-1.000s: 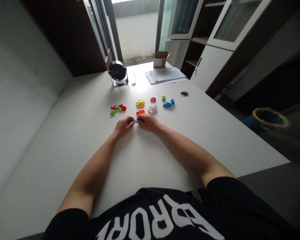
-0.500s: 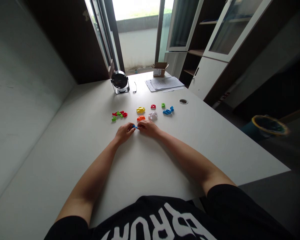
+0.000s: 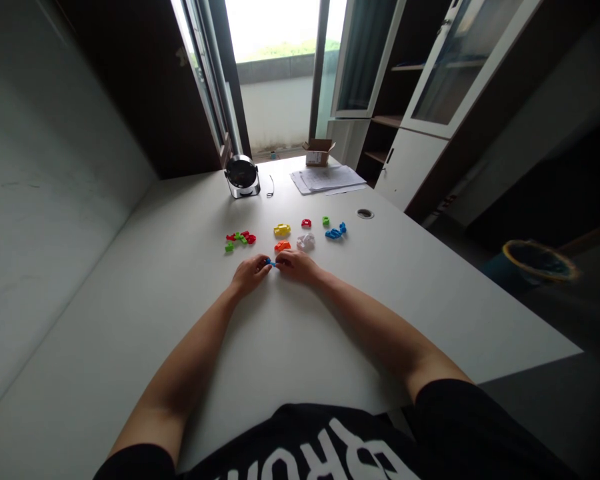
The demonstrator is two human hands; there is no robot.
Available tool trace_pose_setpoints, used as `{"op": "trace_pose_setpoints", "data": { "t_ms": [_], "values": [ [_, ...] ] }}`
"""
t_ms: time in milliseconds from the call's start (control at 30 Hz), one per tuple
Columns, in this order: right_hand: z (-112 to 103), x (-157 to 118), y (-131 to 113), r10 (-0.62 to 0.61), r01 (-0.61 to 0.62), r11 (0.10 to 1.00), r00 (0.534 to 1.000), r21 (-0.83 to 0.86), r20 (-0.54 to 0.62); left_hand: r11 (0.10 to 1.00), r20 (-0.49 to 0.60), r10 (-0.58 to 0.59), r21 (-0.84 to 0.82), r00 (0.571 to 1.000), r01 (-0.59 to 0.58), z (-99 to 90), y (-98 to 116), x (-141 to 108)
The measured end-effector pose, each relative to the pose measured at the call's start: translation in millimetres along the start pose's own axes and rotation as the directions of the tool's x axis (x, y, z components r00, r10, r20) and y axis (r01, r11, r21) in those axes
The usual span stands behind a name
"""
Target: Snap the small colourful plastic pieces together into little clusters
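Note:
On the white desk, my left hand and my right hand meet at a small blue plastic piece, pinching it between their fingertips. Its middle is partly hidden by my fingers. Just beyond my right fingers lies an orange piece. Beside it is a whitish translucent piece. Farther back are a yellow piece, a small red piece, a green piece and a blue cluster. A red-and-green cluster lies to the left.
A round black-and-silver desk fan with a thin cable stands at the desk's far side, near a stack of papers and a cardboard box. A cable grommet is set in the desktop. A wastebasket stands on the floor at right.
The whole view has tilted, so the desk and pieces sit lower in the picture. My hands remain together on the blue piece, with no clear change in their hold.

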State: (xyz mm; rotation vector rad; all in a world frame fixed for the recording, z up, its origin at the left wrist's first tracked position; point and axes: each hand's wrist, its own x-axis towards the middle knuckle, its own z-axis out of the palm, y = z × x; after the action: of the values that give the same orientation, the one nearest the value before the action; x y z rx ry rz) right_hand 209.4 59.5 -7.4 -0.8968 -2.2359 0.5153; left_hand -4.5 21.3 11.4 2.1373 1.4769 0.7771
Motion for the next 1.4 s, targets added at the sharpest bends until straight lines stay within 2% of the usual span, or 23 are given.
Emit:
{"op": "trace_pose_setpoints", "data": {
  "t_ms": [767, 1133, 1400],
  "values": [
    [1, 0, 0, -0.006, 0.006, 1.000, 1.000, 0.001, -0.009, 0.998, -0.013, 0.034, 0.058, 0.999, -0.033, -0.1, 1, -1],
    [0, 0, 0, -0.002, 0.002, 1.000, 1.000, -0.015, 0.003, 0.999, -0.022, 0.037, -0.017, 0.999, -0.037, 4.5, -7, 1],
    [-1, 0, 0, 0.000, 0.000, 1.000, 1.000, -0.014, 0.007, 0.999, -0.025, 0.040, -0.026, 0.999, -0.040, 2.9, -5, -1]
  ]
}}
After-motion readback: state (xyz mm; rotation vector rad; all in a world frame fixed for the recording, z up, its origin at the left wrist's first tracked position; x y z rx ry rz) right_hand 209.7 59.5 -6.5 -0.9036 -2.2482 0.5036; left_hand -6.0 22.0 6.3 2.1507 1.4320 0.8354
